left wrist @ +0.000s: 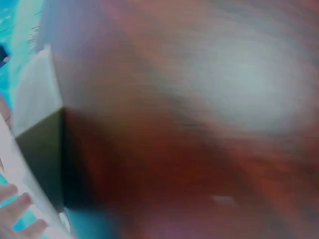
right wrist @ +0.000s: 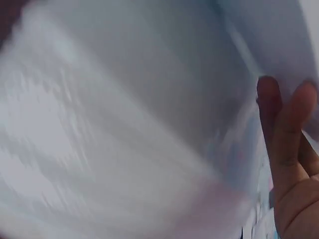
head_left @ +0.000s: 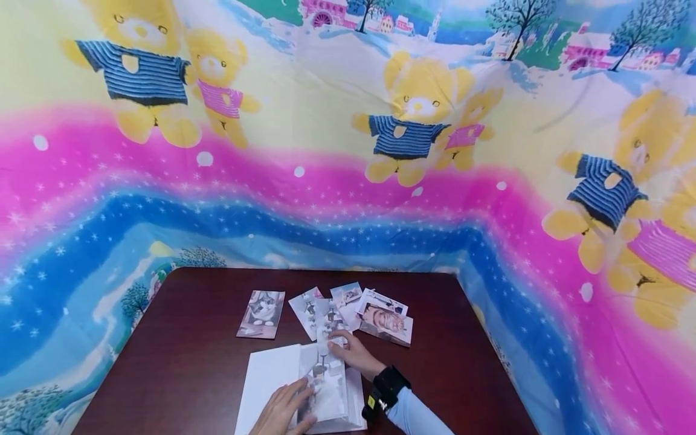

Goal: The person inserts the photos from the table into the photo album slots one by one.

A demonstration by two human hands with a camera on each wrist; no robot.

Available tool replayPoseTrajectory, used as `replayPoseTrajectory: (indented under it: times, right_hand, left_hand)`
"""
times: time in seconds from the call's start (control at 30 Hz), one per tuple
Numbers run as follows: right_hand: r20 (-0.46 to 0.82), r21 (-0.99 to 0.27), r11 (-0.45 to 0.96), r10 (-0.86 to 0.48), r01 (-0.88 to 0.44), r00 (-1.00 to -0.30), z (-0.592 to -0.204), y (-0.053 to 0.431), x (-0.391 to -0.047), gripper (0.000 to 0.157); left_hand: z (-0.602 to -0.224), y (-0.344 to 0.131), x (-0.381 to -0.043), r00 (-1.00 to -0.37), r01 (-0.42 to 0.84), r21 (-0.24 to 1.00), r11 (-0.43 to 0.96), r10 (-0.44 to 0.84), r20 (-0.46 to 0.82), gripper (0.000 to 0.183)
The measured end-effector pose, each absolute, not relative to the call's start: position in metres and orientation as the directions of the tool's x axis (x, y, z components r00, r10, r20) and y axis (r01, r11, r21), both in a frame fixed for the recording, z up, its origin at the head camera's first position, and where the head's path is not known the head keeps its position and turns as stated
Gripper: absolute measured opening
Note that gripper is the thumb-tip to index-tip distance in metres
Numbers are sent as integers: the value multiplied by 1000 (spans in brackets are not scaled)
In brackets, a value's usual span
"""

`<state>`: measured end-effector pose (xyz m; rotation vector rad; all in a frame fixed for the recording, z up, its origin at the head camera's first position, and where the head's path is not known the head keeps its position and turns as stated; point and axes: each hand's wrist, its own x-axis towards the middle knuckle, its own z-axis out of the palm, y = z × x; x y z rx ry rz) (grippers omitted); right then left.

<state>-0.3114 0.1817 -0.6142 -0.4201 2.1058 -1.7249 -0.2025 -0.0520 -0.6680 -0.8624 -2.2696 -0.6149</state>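
An open photo album [head_left: 272, 374] with white covers and clear pockets lies near the table's front. My left hand [head_left: 283, 408] rests on the album's inner side, fingers spread against the pocket page [head_left: 331, 402]; in the left wrist view its fingers [left wrist: 17, 209] show at the corner beside a white edge. At the page's upper edge my right hand [head_left: 356, 356] pinches a photo [head_left: 328, 311] between thumb and fingers. In the right wrist view, fingers [right wrist: 286, 129] touch a pale sheet [right wrist: 279, 45], with a glossy, blurred page [right wrist: 99, 124] beside it.
Behind the album lie loose photos: a cat photo [head_left: 263, 314] at left, another photo [head_left: 306, 311] in the middle, and an overlapping group with a close-up print [head_left: 386, 323] at right. The dark table [head_left: 179, 356] meets a bear-patterned cloth [head_left: 326, 199] behind.
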Motion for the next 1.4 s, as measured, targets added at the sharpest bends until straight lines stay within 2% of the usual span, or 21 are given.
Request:
replayPoseTrajectory:
  times: [0.1, 0.17, 0.27, 0.37, 0.53, 0.7, 0.8, 0.93, 1.03, 1.2, 1.4]
  right_hand:
    - [-146, -988, 100, -393, 116, -908, -611, 175, -291, 64]
    - [-139, -990, 33, -379, 137, -915, -608, 169, -278, 70]
    - [-93, -991, -44, -416, 122, -905, -605, 158, -264, 68]
    - [-10, -995, -81, -466, 53, -885, -603, 145, -252, 64]
    - [104, -994, -79, -510, -75, -854, -603, 128, -233, 58]
    - [213, -969, -16, -556, -246, -804, -609, 118, -221, 46]
    - [279, -904, 109, -583, -414, -763, -611, 116, -218, 40]
    - [325, -744, 314, -601, -590, -730, -613, 114, -214, 38]
    - [330, -675, 373, -619, -637, -712, -617, 113, -212, 39]
    - [353, -597, 392, -655, -700, -668, -625, 110, -211, 40]
    - [393, -496, 406, -684, -768, -615, -636, 107, -214, 39]
  left_hand:
    - [-654, -47, -199, -709, 644, 365, 672, 347, 614, 38]
    - [-643, -46, -198, -779, 593, 478, 648, 311, 545, 35]
    - [-629, -47, -199, -860, 503, 615, 608, 279, 428, 35]
    - [-618, -51, -202, -904, 426, 688, 588, 246, 349, 36]
    - [-607, -61, -206, -935, 354, 776, 522, 183, 304, 37]
    - [-598, -72, -208, -953, 302, 898, 318, 76, 294, 39]
    - [-594, -79, -210, -951, 310, 937, 160, 26, 309, 41]
    - [-590, -87, -213, -955, 292, 955, 57, -30, 294, 41]
    - [-589, -93, -214, -964, 252, 966, 57, -70, 256, 39]
    - [-590, -99, -212, -974, 192, 978, 79, -111, 200, 37]
    - [-595, -102, -213, -962, 194, 975, 104, -172, 210, 32]
